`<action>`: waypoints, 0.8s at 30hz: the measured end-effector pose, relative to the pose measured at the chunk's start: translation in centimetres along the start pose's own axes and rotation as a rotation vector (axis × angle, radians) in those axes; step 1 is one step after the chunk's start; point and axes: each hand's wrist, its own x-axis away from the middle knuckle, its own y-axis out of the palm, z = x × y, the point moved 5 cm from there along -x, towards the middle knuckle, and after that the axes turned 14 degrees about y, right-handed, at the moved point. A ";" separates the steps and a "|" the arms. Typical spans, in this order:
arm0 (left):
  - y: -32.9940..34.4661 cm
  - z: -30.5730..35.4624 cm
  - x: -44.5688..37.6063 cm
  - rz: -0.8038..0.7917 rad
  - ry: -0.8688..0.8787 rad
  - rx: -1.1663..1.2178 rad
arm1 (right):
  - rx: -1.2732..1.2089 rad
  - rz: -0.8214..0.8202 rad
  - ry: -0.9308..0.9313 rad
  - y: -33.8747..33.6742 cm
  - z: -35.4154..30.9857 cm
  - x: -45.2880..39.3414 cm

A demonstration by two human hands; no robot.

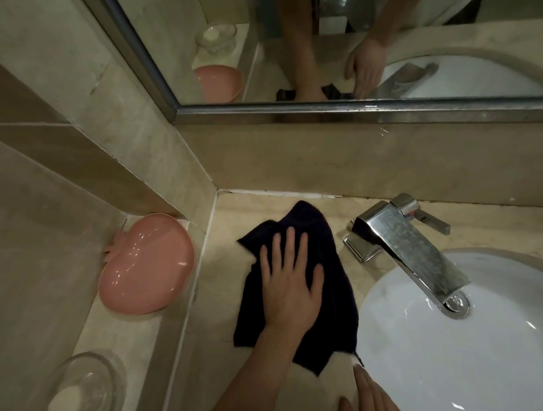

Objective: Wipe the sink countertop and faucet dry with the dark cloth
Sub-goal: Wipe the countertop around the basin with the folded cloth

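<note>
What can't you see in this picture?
1. Head view: the countertop under the dark cloth and the left hand pressing it is hidden, so wet or dry cannot be told.
2. The right hand is cut off by the bottom edge.
3. The sink runs off the right edge.
4. The clear dish, bottom left, is blurred; its white contents are unclear.

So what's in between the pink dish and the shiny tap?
In the head view, the dark cloth lies spread on the countertop between the pink dish and the faucet, with one hand pressed flat on it.
</note>
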 end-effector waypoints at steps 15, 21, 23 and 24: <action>-0.4 -4.3 -1.0 0.042 -0.066 0.020 | 0.181 0.077 -0.169 -3.1 -0.2 1.0; -1.7 -11.2 0.1 0.096 -0.256 0.043 | 0.079 0.127 -0.160 -2.8 -0.2 0.7; -1.7 -11.1 -1.2 0.087 -0.285 0.040 | 0.075 0.118 -0.153 -2.9 -0.2 0.7; -1.6 -10.8 -2.1 0.073 -0.300 0.035 | 0.090 0.099 -0.169 -2.9 -0.1 0.8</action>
